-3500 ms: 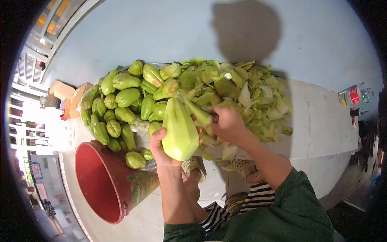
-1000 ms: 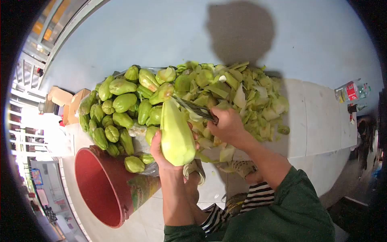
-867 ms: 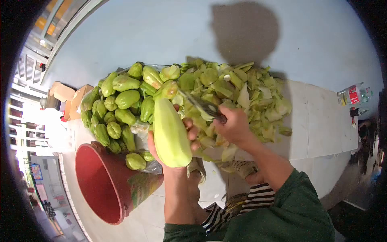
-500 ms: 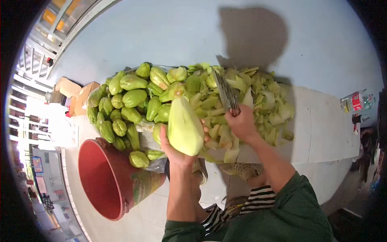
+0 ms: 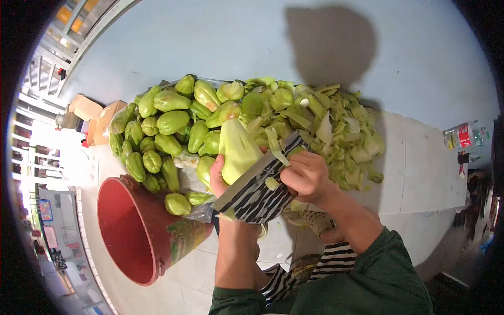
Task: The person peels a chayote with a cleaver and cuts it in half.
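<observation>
My left hand (image 5: 218, 176) is wrapped round a peeled pale green chayote (image 5: 236, 152), its fingers partly hidden behind the fruit and a blade. In my right hand (image 5: 307, 176) is a broad knife (image 5: 260, 191) with a black-and-white reflective or patterned face, lying across the lower part of the chayote. Bits of green peel cling to the blade. Unpeeled chayotes (image 5: 173, 122) are heaped beyond my left hand, several deep. Beside them, beyond my right hand, spreads a pile of peelings (image 5: 341, 139).
A red bucket (image 5: 152, 231) lies tilted at the lower left, its mouth facing left. Cardboard boxes (image 5: 107, 121) stand at the left against a pale wall (image 5: 210, 42). A plastic bottle (image 5: 464, 135) with a red label lies at the far right. My feet are below the pile.
The knife has come down from above the peelings onto the chayote, and its broad face now shows. The left hand has kept hold of the chayote.
</observation>
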A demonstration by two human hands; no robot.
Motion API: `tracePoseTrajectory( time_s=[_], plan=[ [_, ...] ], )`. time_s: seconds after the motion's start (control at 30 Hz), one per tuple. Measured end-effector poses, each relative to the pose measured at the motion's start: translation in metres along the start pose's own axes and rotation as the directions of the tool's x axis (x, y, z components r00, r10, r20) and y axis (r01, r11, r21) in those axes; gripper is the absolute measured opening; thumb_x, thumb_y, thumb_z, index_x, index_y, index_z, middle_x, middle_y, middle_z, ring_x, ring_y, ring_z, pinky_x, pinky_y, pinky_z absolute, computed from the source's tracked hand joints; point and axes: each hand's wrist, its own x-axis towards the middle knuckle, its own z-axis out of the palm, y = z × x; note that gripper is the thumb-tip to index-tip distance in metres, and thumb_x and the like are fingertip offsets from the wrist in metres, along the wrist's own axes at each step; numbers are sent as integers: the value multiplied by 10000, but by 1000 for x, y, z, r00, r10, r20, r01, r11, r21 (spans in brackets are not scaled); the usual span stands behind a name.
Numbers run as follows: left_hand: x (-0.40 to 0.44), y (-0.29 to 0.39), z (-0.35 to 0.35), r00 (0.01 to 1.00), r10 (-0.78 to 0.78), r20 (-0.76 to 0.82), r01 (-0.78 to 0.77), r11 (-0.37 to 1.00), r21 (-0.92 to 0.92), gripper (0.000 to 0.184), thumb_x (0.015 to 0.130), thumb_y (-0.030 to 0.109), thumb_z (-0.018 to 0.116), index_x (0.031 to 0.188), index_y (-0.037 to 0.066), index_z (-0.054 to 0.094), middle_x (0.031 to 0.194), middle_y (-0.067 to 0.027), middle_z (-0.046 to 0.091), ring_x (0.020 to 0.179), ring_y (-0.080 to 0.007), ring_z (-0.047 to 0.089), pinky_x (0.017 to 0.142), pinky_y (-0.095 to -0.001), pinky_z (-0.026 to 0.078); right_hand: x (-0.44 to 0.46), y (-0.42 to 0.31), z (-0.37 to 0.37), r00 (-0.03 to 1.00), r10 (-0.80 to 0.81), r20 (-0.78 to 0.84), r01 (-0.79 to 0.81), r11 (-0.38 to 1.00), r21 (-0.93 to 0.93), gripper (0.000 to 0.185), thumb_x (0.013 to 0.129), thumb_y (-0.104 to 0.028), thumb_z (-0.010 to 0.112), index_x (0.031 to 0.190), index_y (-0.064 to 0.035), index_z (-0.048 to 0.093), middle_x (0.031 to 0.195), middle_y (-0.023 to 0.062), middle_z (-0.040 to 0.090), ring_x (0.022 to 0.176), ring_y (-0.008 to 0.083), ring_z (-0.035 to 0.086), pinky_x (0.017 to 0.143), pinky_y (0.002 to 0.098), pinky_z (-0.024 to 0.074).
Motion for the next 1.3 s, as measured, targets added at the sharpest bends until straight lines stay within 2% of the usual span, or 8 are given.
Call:
tracePoseTrajectory(
  time_s=[0.13, 0.37, 0.57, 0.67, 0.8, 1.03, 1.23, 1.3],
  plan=[
    [2, -5, -14, 988, 151, -37, -147, 985, 90, 621, 879, 481, 526, 1320, 44, 516, 1287, -155, 588, 1126, -352, 589, 986, -481, 467, -5, 14, 14, 972, 233, -32, -235, 968, -90, 185, 670, -198, 646, 694, -100, 491, 579, 79, 476, 540, 310, 536, 492, 419, 416],
    [-5, 8, -13, 999, -12, 48, 8, 997, 75, 640, 858, 494, 539, 1306, 36, 531, 1218, -172, 623, 1087, -339, 602, 975, -440, 471, 1, 2, 1, 998, 8, 59, -12, 998, 67, 190, 688, -219, 635, 691, -98, 488, 563, 86, 470, 544, 339, 533, 497, 450, 418],
    [-3, 2, -7, 991, 133, -15, -131, 983, 128, 630, 858, 471, 536, 1304, 28, 520, 1248, -167, 602, 1135, -328, 573, 1011, -482, 433, -1, 31, 10, 976, 217, -18, -218, 971, -96, 187, 654, -232, 647, 660, -114, 503, 566, 44, 466, 519, 259, 535, 488, 399, 419],
    [-8, 12, -2, 998, -64, 4, 64, 998, 24, 646, 807, 446, 601, 1288, 20, 530, 1214, -180, 607, 1082, -346, 589, 962, -464, 465, 2, 3, -1, 997, -3, 82, -3, 997, 82, 188, 680, -199, 641, 670, -105, 479, 576, 70, 467, 544, 297, 541, 498, 431, 416],
    [1, 3, -16, 985, 147, -86, -143, 989, 46, 620, 868, 465, 517, 1307, 27, 526, 1252, -176, 601, 1129, -339, 576, 1015, -473, 432, -1, 22, 13, 984, 176, 10, -175, 984, -43, 137, 688, -162, 605, 674, -98, 485, 576, 92, 477, 558, 330, 539, 496, 451, 404],
    [-4, 11, -2, 999, -28, -35, 30, 996, 78, 614, 822, 457, 574, 1247, 15, 555, 1126, -191, 642, 1020, -333, 617, 887, -428, 504, 3, -3, -3, 995, 2, 96, -10, 997, 78, 153, 697, -176, 606, 665, -90, 483, 586, 102, 486, 561, 338, 540, 497, 433, 425],
    [-4, 5, -17, 991, 14, 131, -29, 993, 113, 595, 890, 446, 497, 1318, 32, 507, 1298, -176, 569, 1141, -368, 565, 1030, -505, 421, 0, 36, 9, 970, 242, 23, -240, 967, -83, 173, 700, -193, 633, 682, -102, 487, 580, 84, 497, 545, 331, 552, 485, 441, 420],
    [1, 2, -8, 995, 75, -71, -70, 995, 72, 621, 881, 479, 508, 1313, 32, 513, 1277, -186, 582, 1130, -357, 579, 998, -487, 456, -3, 24, 4, 992, 116, 47, -112, 991, -72, 168, 684, -193, 636, 678, -112, 490, 572, 68, 484, 535, 304, 550, 481, 428, 418]
  ],
)
